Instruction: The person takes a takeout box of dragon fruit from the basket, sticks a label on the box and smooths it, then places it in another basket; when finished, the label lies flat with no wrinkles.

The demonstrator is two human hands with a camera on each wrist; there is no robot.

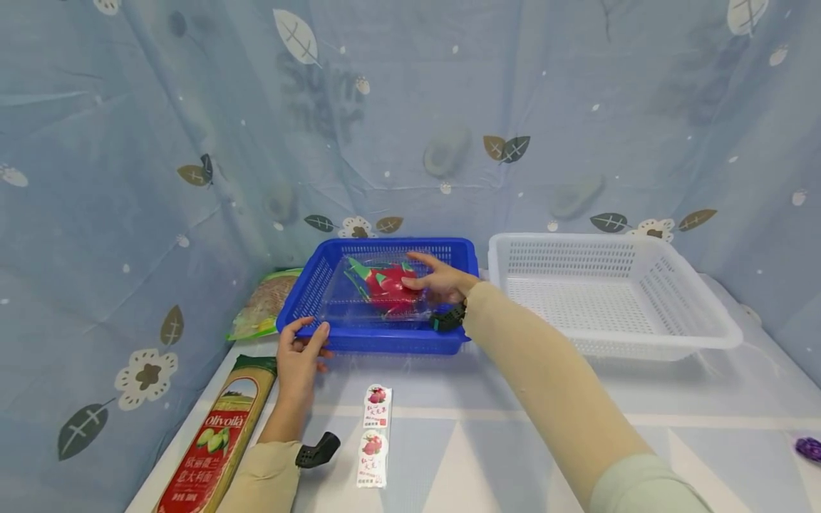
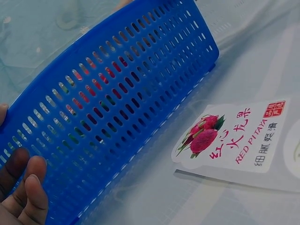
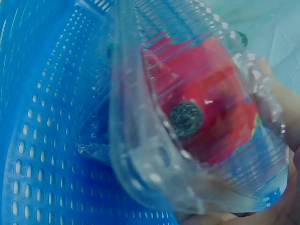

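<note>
A clear plastic clamshell box [image 1: 336, 303] with a red dragon fruit [image 1: 393, 286] inside is over the blue perforated basket [image 1: 385, 343]. My right hand [image 1: 442, 279] grips the box at its right end, thumb on top. In the right wrist view, the box [image 3: 136, 159] is tilted and the stem end of the dragon fruit [image 3: 211, 89] faces the camera. At the basket's front left corner, my left hand [image 1: 300, 363] holds the rim, with several fingers [image 2: 35, 187] against the outer wall. Whether the box touches the basket floor is hidden.
A strip of dragon fruit stickers [image 1: 373, 456] lies in front of the blue basket. To the left are a spaghetti packet [image 1: 214, 445] and a green-edged bag [image 1: 261, 305]. A white basket [image 1: 693, 342] stands at the right, and a purple object [image 1: 809, 449] lies at the right edge.
</note>
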